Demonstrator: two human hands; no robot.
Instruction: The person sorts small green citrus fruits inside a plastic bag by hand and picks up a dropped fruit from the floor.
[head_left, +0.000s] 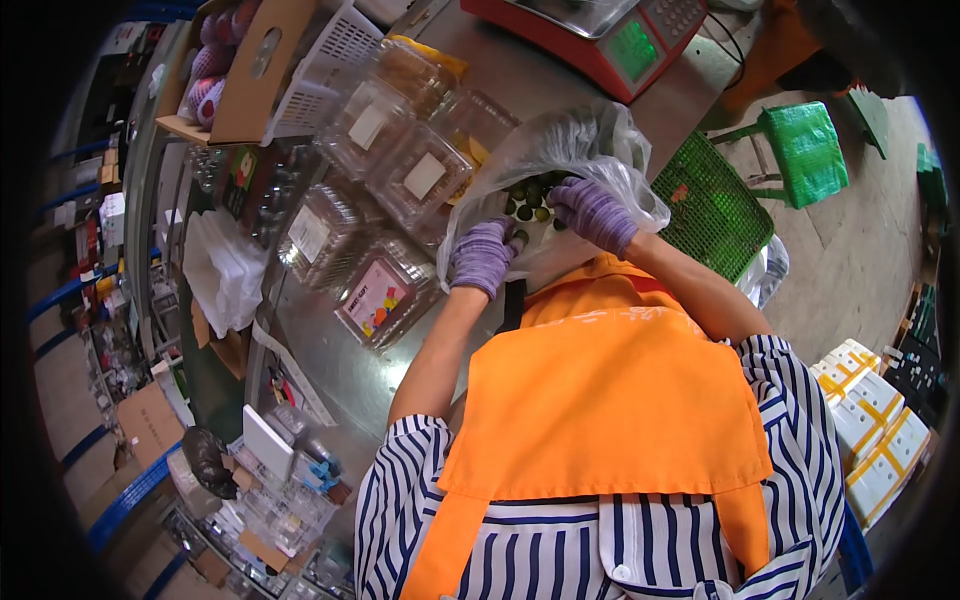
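Observation:
A clear plastic bag (590, 135) lies open on the metal table, with several small round green fruits (530, 197) inside. My left hand (483, 256), in a purple knit glove, is at the bag's left side, its fingers curled round one green fruit at the edge of the pile. My right hand (595, 213), gloved the same way, reaches into the bag from the right. Its fingers are bent down against the fruits, and what they hold, if anything, is hidden.
Clear plastic boxes (425, 177) stand left of the bag. A red scale (600, 45) is at the top, a green mesh basket (712, 205) to the right. Beyond are a green-covered stool (806, 153), a carton (243, 65) of wrapped fruit and white foam boxes (880, 430).

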